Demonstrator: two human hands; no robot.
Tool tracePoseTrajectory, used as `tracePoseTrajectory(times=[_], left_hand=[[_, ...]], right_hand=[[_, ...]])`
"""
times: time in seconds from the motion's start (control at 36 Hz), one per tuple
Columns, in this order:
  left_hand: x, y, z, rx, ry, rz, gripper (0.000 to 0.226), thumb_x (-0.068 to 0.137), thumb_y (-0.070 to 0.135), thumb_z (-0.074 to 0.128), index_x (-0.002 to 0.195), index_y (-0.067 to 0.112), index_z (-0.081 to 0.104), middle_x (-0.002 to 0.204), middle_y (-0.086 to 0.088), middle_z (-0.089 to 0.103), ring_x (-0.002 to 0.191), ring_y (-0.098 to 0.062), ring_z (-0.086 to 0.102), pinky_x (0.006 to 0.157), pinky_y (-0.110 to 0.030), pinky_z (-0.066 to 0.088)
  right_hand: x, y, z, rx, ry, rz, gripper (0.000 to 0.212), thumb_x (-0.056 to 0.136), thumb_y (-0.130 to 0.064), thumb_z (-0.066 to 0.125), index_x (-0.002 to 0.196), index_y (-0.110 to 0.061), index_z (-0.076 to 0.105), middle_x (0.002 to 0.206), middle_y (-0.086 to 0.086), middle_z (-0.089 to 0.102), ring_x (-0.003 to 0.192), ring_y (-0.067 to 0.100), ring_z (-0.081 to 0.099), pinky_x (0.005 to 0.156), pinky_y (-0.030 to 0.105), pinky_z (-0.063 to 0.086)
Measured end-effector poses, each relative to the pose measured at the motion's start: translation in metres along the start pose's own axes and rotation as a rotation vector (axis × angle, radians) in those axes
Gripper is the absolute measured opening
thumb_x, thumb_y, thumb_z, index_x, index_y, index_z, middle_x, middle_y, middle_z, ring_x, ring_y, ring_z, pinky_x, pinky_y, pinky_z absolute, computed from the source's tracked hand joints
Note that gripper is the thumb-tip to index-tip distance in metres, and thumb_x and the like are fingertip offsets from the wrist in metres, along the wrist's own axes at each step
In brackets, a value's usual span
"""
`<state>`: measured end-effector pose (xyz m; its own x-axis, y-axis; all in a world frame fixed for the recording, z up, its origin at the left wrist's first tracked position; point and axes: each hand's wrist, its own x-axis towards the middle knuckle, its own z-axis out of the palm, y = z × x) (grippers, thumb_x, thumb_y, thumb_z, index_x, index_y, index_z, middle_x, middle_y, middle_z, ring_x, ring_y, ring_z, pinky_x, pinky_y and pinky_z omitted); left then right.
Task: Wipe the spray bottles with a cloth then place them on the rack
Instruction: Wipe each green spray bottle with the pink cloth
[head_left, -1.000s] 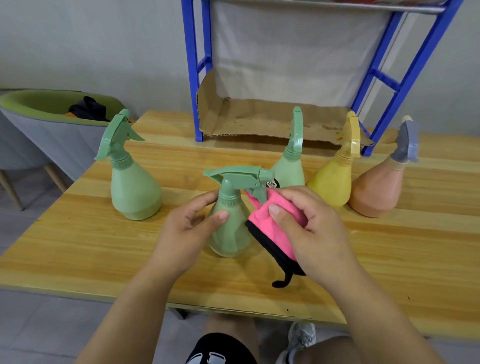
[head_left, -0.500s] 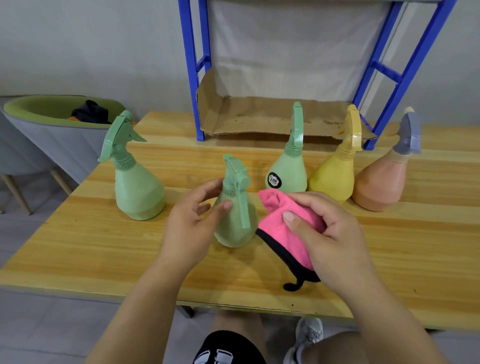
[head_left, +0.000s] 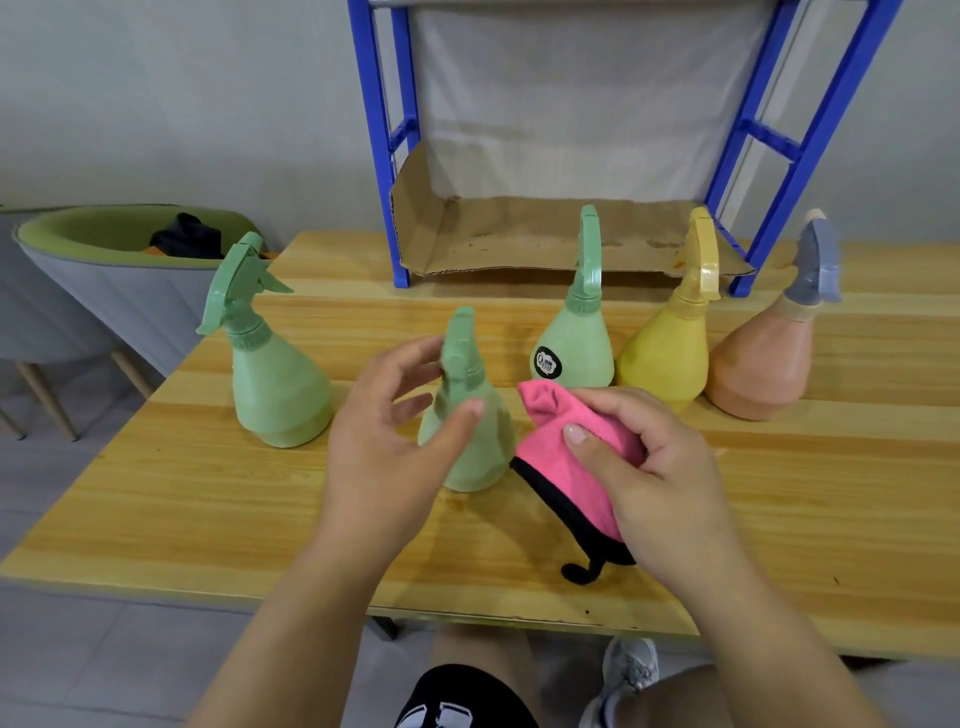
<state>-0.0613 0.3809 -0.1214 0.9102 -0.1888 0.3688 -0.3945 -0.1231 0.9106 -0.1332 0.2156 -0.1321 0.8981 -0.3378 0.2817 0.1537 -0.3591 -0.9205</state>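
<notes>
Three green bottles (head_left: 280, 384) (head_left: 480, 460) (head_left: 576, 343), one yellow bottle (head_left: 665, 358), one peach bottle (head_left: 758, 369), one pink cloth (head_left: 561, 457)

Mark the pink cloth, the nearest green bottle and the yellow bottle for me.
pink cloth (head_left: 561, 478), head view, pink face above the black edge.
nearest green bottle (head_left: 483, 457), head view, lower body.
yellow bottle (head_left: 667, 358), head view, middle of body.
</notes>
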Motion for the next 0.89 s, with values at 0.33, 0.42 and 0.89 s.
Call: tracePoseTrajectory(times=[0.33, 0.42, 0.89], left_hand=[[0.006, -0.009, -0.015, -0.366, -0.044, -0.048, 0.026, 0.081, 0.008, 0.065, 0.105, 0.015, 0.061, 0.103, 0.004, 0.072, 0.108, -0.020, 0.064, 0.090, -0.032, 0.054], [0.005, -0.013, -0.018, -0.351, -0.034, -0.061, 0.024, 0.082, 0.010, 0.061, 0.107, 0.011, 0.062, 0.100, 0.002, 0.073, 0.103, -0.019, 0.066, 0.088, -0.034, 0.055], [0.011, -0.023, -0.023, -0.214, -0.057, 0.054, 0.014, 0.076, 0.025, 0.068, 0.087, 0.031, 0.074, 0.083, 0.012, 0.063, 0.084, -0.007, 0.059, 0.077, -0.019, 0.048]], right_hand=[[0.007, -0.009, 0.018, -0.055, 0.083, -0.154, 0.036, 0.082, -0.010, 0.073, 0.113, -0.026, 0.067, 0.112, -0.014, 0.061, 0.108, -0.002, 0.054, 0.091, 0.008, 0.040], [0.014, -0.014, 0.025, -0.102, 0.153, -0.259, 0.038, 0.081, -0.011, 0.074, 0.117, -0.019, 0.067, 0.113, -0.009, 0.059, 0.108, -0.003, 0.053, 0.093, 0.007, 0.038], [0.021, -0.003, 0.064, -0.186, 0.177, -0.571, 0.035, 0.082, -0.003, 0.069, 0.117, -0.002, 0.066, 0.107, 0.009, 0.061, 0.104, 0.013, 0.057, 0.091, 0.020, 0.048]])
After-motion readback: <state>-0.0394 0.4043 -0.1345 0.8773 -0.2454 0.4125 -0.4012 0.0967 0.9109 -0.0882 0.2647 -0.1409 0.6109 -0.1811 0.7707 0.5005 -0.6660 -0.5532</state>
